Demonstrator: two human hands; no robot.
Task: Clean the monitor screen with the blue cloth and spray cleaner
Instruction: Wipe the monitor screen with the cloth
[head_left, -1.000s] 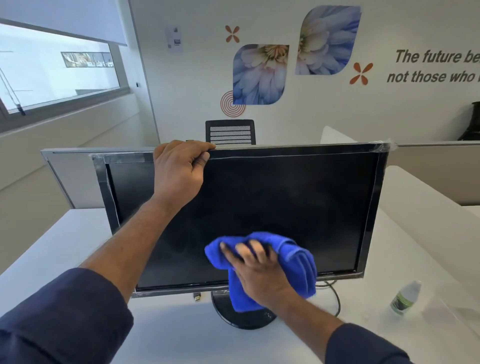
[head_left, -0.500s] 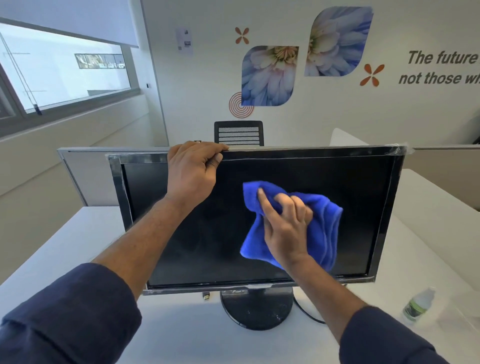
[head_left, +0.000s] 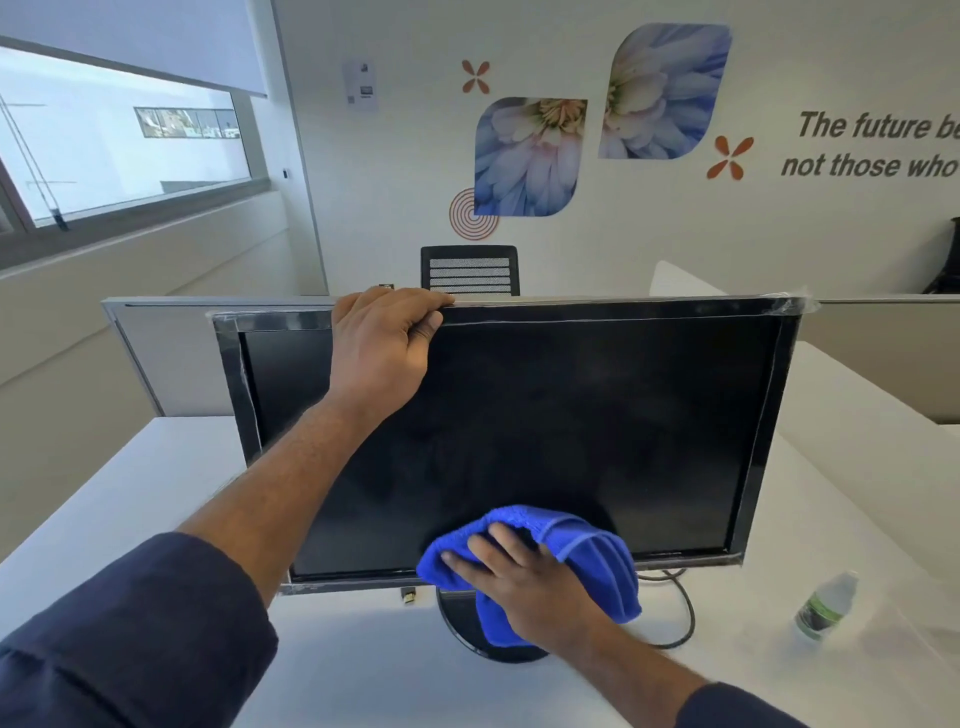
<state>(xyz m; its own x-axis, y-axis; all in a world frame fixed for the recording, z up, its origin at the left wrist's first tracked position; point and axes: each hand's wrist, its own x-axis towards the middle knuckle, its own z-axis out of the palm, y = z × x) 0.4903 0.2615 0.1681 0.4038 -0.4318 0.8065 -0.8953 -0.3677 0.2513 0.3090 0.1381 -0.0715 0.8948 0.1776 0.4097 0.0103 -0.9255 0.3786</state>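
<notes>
A black monitor (head_left: 597, 415) stands on a white desk, its dark screen facing me. My left hand (head_left: 382, 348) grips the monitor's top edge, left of centre. My right hand (head_left: 524, 587) presses a bunched blue cloth (head_left: 582, 551) flat against the lower middle of the screen, over the bottom bezel. Part of the round black stand (head_left: 460, 623) shows below the cloth. The spray cleaner, a small clear bottle with a green label (head_left: 823, 605), stands on the desk at the right, apart from both hands.
A black cable (head_left: 685, 608) loops on the white desk (head_left: 156, 483) right of the stand. Grey partition panels (head_left: 161, 353) run behind the monitor, with a black office chair (head_left: 470, 270) beyond them. A window is at the left.
My right hand has swept the blue cloth from the bottom of the screen up to the middle and back down to the bottom edge. My left hand has kept its grip on the top.
</notes>
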